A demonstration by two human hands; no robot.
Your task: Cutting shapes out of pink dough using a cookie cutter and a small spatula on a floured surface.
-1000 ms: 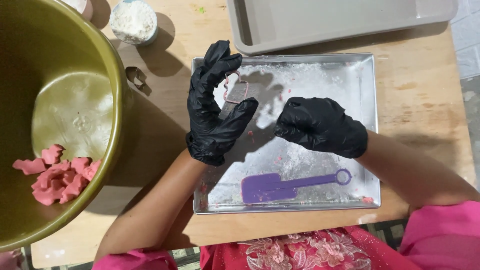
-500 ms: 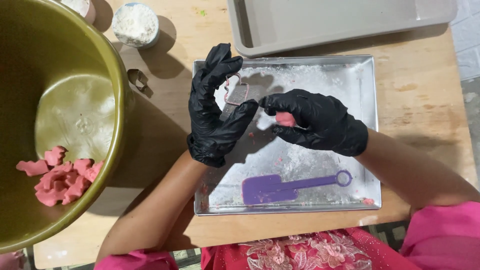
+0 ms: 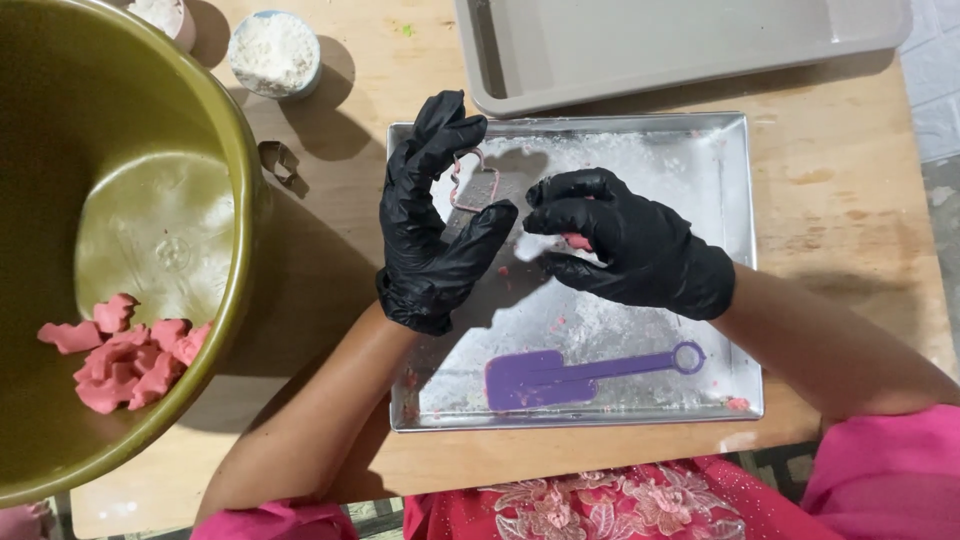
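Both my hands wear black gloves and hover over a floured metal tray (image 3: 720, 150). My left hand (image 3: 432, 225) is held up with fingers apart and holds nothing. My right hand (image 3: 630, 250) pinches a small piece of pink dough (image 3: 577, 241) between its fingertips. A pink cookie cutter (image 3: 472, 180) lies on the tray just beyond my left hand's fingers. A purple spatula (image 3: 580, 372) lies flat near the tray's front edge.
A big olive-green bowl (image 3: 240, 260) at the left holds several pink dough pieces (image 3: 125, 348). A small cup of flour (image 3: 273, 50) and a metal cutter (image 3: 280, 160) stand on the wooden table. A grey tray (image 3: 690, 45) lies at the back.
My right hand has opened a little and turned, so the pink dough piece now shows at its fingertips. My left hand has stayed nearly still.
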